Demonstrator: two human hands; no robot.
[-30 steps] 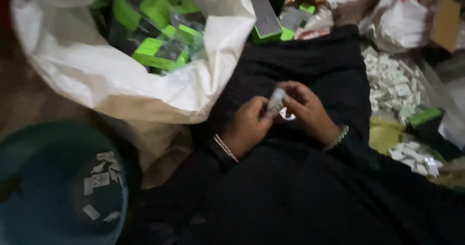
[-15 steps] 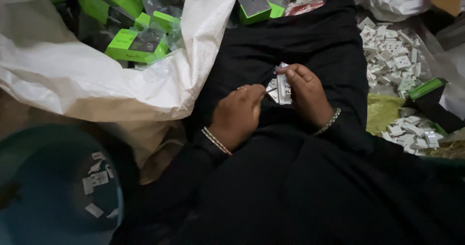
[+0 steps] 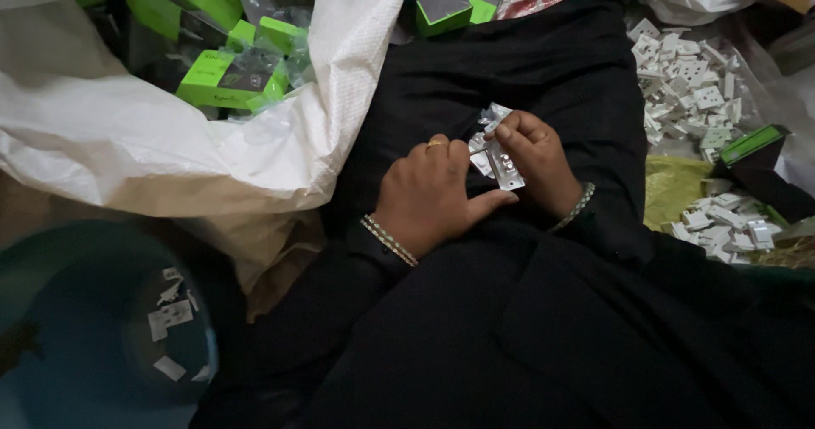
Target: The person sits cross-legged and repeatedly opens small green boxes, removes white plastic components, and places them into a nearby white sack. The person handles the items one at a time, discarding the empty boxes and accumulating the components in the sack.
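Head view | both hands, left hand (image 3: 424, 196) and right hand (image 3: 535, 162), grasp a clear pack (image 3: 497, 153) at center | white pile (image 3: 688, 81) upper right looks done | green boxes (image 3: 229, 64) upper left wait

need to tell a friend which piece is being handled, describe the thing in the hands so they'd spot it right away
Start at the black-clothed lap in the middle of the view, where the left hand and right hand meet. Between them is a small clear plastic blister pack with a whitish part inside. Unlike the loose white parts heaped to the right, it is wrapped and held.
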